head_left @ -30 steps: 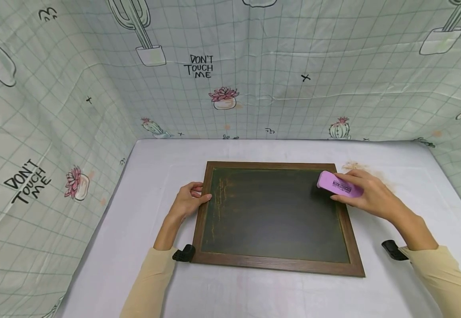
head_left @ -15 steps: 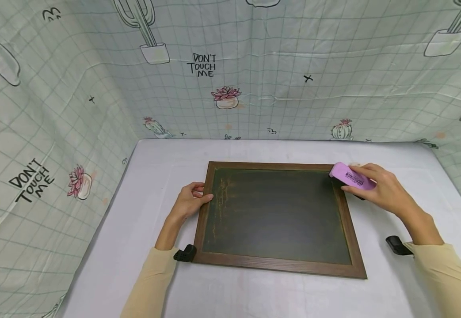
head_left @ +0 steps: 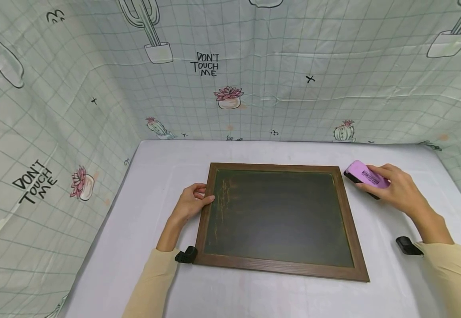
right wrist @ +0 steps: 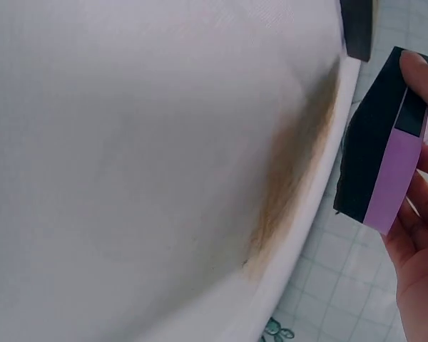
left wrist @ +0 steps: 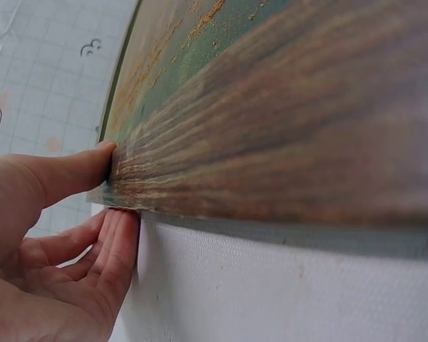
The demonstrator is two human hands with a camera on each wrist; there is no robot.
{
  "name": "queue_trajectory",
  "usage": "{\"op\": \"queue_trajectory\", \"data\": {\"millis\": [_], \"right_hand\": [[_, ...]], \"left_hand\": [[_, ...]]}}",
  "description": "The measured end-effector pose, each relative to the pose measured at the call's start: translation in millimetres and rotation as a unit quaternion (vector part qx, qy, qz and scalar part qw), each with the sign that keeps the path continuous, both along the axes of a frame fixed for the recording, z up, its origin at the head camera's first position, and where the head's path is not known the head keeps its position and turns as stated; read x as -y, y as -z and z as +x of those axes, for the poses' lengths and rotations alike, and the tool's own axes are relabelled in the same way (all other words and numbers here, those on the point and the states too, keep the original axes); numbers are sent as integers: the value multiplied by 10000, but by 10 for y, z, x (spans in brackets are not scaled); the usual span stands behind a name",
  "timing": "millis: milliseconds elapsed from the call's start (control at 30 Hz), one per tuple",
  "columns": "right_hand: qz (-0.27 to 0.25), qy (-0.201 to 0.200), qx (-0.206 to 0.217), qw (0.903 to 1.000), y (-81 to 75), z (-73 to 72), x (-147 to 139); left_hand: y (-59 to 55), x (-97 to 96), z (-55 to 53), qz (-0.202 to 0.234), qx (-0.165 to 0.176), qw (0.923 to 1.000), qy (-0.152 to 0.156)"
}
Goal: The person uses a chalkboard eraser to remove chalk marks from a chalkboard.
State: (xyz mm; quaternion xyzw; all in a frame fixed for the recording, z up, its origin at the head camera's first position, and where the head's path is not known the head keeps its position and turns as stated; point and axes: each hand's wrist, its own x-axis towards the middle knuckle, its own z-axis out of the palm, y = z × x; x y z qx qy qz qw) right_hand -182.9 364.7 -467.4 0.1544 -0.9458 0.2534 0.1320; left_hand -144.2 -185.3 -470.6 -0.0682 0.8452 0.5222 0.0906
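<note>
Right hand grips a purple, black-felted block eraser. Left hand pinches the wood-grain frame of the chalkboard between thumb and fingers.

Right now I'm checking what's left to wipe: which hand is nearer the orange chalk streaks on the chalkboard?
Left. The left hand grips the frame edge beside the chalk streaks; the right hand holds the purple eraser off the chalkboard's far right corner.

My left hand rests low with the thumb stretched out and the fingers loosely curled beneath. My right hand reaches forward, fingers curled in a grip, both forearms angled inward.
</note>
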Motion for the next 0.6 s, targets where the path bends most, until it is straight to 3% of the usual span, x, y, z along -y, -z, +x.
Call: {"op": "queue_trajectory", "data": {"millis": [600], "right_hand": [[316,239,368,9985,193,-53,-253]], "left_hand": [[5,-80,-14,59,4,10000,54]]}}
